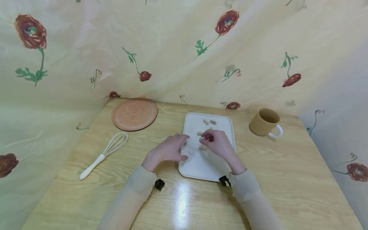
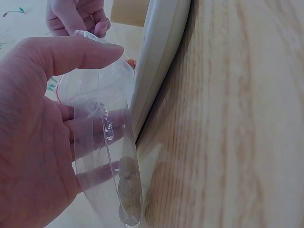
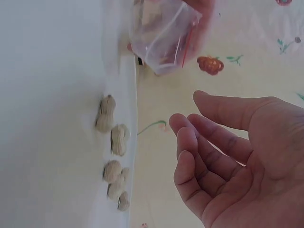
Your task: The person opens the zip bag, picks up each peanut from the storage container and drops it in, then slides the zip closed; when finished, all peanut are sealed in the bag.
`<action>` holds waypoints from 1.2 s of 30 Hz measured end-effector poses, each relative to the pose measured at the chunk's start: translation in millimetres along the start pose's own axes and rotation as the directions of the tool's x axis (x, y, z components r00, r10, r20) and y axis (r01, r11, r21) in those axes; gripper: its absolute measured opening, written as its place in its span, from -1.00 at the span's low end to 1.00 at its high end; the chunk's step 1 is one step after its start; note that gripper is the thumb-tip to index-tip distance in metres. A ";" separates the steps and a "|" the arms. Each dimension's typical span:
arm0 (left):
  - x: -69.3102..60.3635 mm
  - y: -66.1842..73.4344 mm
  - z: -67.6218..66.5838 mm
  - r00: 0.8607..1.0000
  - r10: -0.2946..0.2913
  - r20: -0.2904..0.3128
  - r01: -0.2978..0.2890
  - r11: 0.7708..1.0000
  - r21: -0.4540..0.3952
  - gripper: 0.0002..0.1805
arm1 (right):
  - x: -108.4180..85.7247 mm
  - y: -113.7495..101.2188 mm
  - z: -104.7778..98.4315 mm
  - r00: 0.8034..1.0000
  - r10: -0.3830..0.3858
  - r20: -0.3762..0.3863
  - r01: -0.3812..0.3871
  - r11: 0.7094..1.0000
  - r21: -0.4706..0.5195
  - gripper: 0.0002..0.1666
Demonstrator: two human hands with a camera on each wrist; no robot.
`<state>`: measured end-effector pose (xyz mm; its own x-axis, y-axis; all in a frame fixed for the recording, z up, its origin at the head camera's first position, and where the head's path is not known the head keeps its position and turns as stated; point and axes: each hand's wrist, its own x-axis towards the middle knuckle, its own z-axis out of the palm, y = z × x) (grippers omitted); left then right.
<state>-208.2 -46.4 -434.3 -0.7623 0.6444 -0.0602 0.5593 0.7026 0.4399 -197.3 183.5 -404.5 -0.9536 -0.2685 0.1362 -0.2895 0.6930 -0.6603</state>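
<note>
My left hand (image 1: 169,149) (image 2: 38,137) holds a clear plastic bag (image 2: 116,83) (image 3: 164,42) with a red line near its mouth, thumb on one side and fingers behind it. A peanut (image 2: 129,194) lies low in the bag. The bag is at the left edge of a white tray (image 1: 201,166) (image 3: 47,118). Above the tray, my right hand (image 1: 219,144) (image 3: 242,161) has its fingers loosely bent, with nothing between thumb and fingertips in the right wrist view. Several peanuts (image 1: 205,121) (image 3: 105,114) lie on the tray beyond and beneath it.
A white whisk (image 1: 100,158) lies on the wooden table (image 1: 287,179) at the left, below a round orange mat (image 1: 135,114). To the tray's right stands a tan mug (image 1: 260,124) with a white handle. Flower-patterned cloth (image 1: 172,48) hangs behind the table.
</note>
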 end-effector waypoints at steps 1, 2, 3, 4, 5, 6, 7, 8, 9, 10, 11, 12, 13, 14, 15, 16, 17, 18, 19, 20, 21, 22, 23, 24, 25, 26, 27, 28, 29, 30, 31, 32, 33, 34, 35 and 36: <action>-0.5 0.0 0.5 1.000 -0.001 0.004 0.001 1.000 -0.002 -0.16 | 0.7 2.9 -1.1 1.000 0.003 -0.007 -0.003 1.000 -0.005 -0.82; -1.0 0.2 0.6 1.000 -0.002 0.007 0.002 1.000 -0.006 -0.16 | 1.6 5.7 -2.2 1.000 0.011 -0.012 -0.011 1.000 -0.009 -0.83; -1.2 0.1 0.9 1.000 -0.001 0.007 0.001 1.000 -0.004 -0.16 | 3.0 8.5 -3.6 1.000 0.017 -0.017 -0.017 1.000 -0.013 -0.83; -1.5 0.3 0.9 1.000 0.001 0.006 -0.001 1.000 -0.004 -0.16 | 4.7 11.0 -5.5 1.000 0.022 -0.019 -0.022 1.000 -0.012 -0.83; -1.7 0.3 0.9 1.000 0.002 0.006 -0.002 1.000 -0.004 -0.16 | 6.9 13.7 -7.6 0.999 0.032 -0.020 -0.032 0.999 -0.017 -0.82; -1.7 0.2 0.8 1.000 0.003 0.006 -0.003 1.000 -0.006 -0.16 | 9.3 15.8 -10.4 0.999 0.040 -0.021 -0.041 0.999 -0.025 -0.82; -1.6 0.2 0.7 1.000 0.003 0.006 -0.003 1.000 -0.006 -0.16 | 12.1 17.9 -13.3 0.998 0.050 -0.024 -0.051 0.998 -0.031 -0.82; -1.5 0.2 0.5 1.000 0.003 0.006 -0.003 1.000 -0.006 -0.16 | 15.2 20.2 -16.6 0.998 0.059 -0.024 -0.060 0.997 -0.040 -0.82; -1.3 0.0 0.4 1.000 0.002 0.007 -0.002 1.000 -0.005 -0.16 | 18.5 22.5 -20.0 0.997 0.070 -0.022 -0.071 0.996 -0.049 -0.81; -1.1 0.2 0.2 1.000 0.001 0.007 -0.001 1.000 -0.008 -0.16 | 22.0 25.1 -23.5 0.996 0.082 -0.020 -0.083 0.995 -0.063 -0.80; -0.8 0.0 0.2 1.000 0.000 0.007 0.000 1.000 -0.007 -0.16 | 25.7 28.0 -26.9 0.995 0.096 -0.018 -0.097 0.992 -0.082 -0.79; -0.6 0.1 0.3 1.000 0.000 0.007 0.000 1.000 -0.007 -0.16 | 29.3 30.8 -30.3 0.994 0.108 -0.014 -0.109 0.990 -0.094 -0.78; -0.4 0.1 0.4 1.000 -0.001 0.007 0.001 1.000 -0.006 -0.16 | 33.1 34.2 -33.2 0.993 0.120 -0.010 -0.121 0.987 -0.110 -0.77; -0.1 0.1 0.6 1.000 -0.001 0.006 0.001 1.000 -0.005 -0.16 | 36.9 38.1 -36.0 0.992 0.127 -0.007 -0.127 0.984 -0.125 -0.75; 0.0 0.1 0.7 1.000 0.000 0.005 0.000 1.000 -0.005 -0.16 | 40.6 41.8 -38.7 0.991 0.135 -0.005 -0.134 0.982 -0.136 -0.74; 0.2 0.1 0.9 1.000 0.000 0.005 0.000 1.000 -0.005 -0.16 | 44.0 45.0 -41.3 0.990 0.140 -0.005 -0.140 0.979 -0.148 -0.72; 0.2 0.0 1.0 1.000 0.000 0.007 0.000 1.000 -0.005 -0.16 | 47.2 48.1 -43.7 0.989 0.146 -0.003 -0.145 0.977 -0.156 -0.71; 0.3 -0.1 1.1 1.000 0.000 0.006 0.000 1.000 -0.006 -0.16 | 50.2 50.5 -45.6 0.989 0.148 -0.004 -0.147 0.976 -0.162 -0.71; 0.3 -0.3 1.1 1.000 -0.001 0.006 0.001 1.000 -0.007 -0.16 | 53.1 52.5 -47.4 0.989 0.147 -0.008 -0.146 0.975 -0.169 -0.71; 0.2 -0.5 1.1 1.000 0.000 0.004 0.000 1.000 -0.008 -0.16 | 55.7 54.3 -49.0 0.989 0.148 -0.008 -0.147 0.974 -0.172 -0.70; 0.2 -0.8 1.1 1.000 -0.002 0.004 0.002 1.000 -0.009 -0.16 | 58.3 56.0 -50.1 0.988 0.152 -0.005 -0.150 0.973 -0.176 -0.69; 0.1 -1.1 1.1 1.000 -0.003 0.003 0.003 1.000 -0.011 -0.16 | 60.7 57.8 -50.4 0.987 0.158 0.000 -0.156 0.971 -0.182 -0.68; 0.0 -1.3 1.1 1.000 -0.003 0.001 0.003 1.000 -0.013 -0.16 | 63.1 59.7 -50.6 0.986 0.165 0.004 -0.161 0.969 -0.186 -0.68; -0.1 -1.4 1.1 1.000 -0.004 -0.001 0.004 1.000 -0.014 -0.16 | 65.6 61.9 -50.1 0.985 0.172 0.009 -0.167 0.968 -0.189 -0.67; -0.3 -1.4 0.9 1.000 -0.004 -0.001 0.004 1.000 -0.012 -0.16 | 68.0 64.6 -49.2 0.983 0.183 0.015 -0.177 0.964 -0.196 -0.67; -0.4 -1.4 0.7 1.000 -0.004 -0.001 0.004 1.000 -0.011 -0.16 | 70.3 68.0 -47.8 0.980 0.199 0.024 -0.190 0.962 -0.197 -0.66; -0.6 -1.2 0.6 1.000 -0.005 0.000 0.005 1.000 -0.011 -0.16 | 72.8 71.6 -45.8 0.977 0.209 0.033 -0.199 0.960 -0.199 -0.65; -0.8 -0.9 0.4 1.000 -0.004 0.001 0.004 1.000 -0.009 -0.16 | 74.9 75.1 -43.7 0.974 0.223 0.041 -0.211 0.957 -0.200 -0.65; -1.1 -0.6 0.1 1.000 -0.002 -0.001 0.002 1.000 -0.012 -0.16 | 77.0 78.8 -41.5 0.972 0.231 0.049 -0.217 0.956 -0.199 -0.64; -1.5 -0.2 -0.2 1.000 -0.002 -0.003 0.002 1.000 -0.013 -0.16 | 78.7 82.7 -38.8 0.971 0.231 0.060 -0.216 0.957 -0.196 -0.63; -1.8 0.1 -0.4 1.000 -0.001 -0.005 0.001 1.000 -0.012 -0.16 | 80.4 86.4 -36.2 0.969 0.239 0.068 -0.222 0.956 -0.190 -0.62; -2.1 0.7 -0.7 1.000 0.001 -0.007 -0.001 1.000 -0.014 -0.16 | 81.6 89.6 -33.9 0.968 0.241 0.076 -0.224 0.957 -0.185 -0.61; -2.4 1.2 -1.0 1.000 0.003 -0.010 -0.003 1.000 -0.018 -0.16 | 82.7 91.8 -31.8 0.967 0.242 0.080 -0.225 0.958 -0.180 -0.61; -2.6 1.7 -1.3 1.000 0.006 -0.013 -0.006 1.000 -0.021 -0.16 | 83.4 93.7 -30.0 0.966 0.246 0.081 -0.230 0.958 -0.174 -0.61; -2.9 2.1 -1.5 1.000 0.008 -0.016 -0.008 1.000 -0.024 -0.16 | 83.9 95.2 -28.5 0.966 0.244 0.081 -0.227 0.959 -0.171 -0.61; -3.0 2.5 -1.5 1.000 0.009 -0.016 -0.009 1.000 -0.022 -0.17 | 84.2 96.3 -27.3 0.966 0.245 0.080 -0.230 0.959 -0.168 -0.61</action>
<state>-205.0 -47.0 -431.6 -0.7626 0.6456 -0.0418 0.5588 0.6899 0.4603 -307.7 245.9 -436.3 -0.9857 -0.1428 -0.0893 -0.0725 0.8384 -0.5403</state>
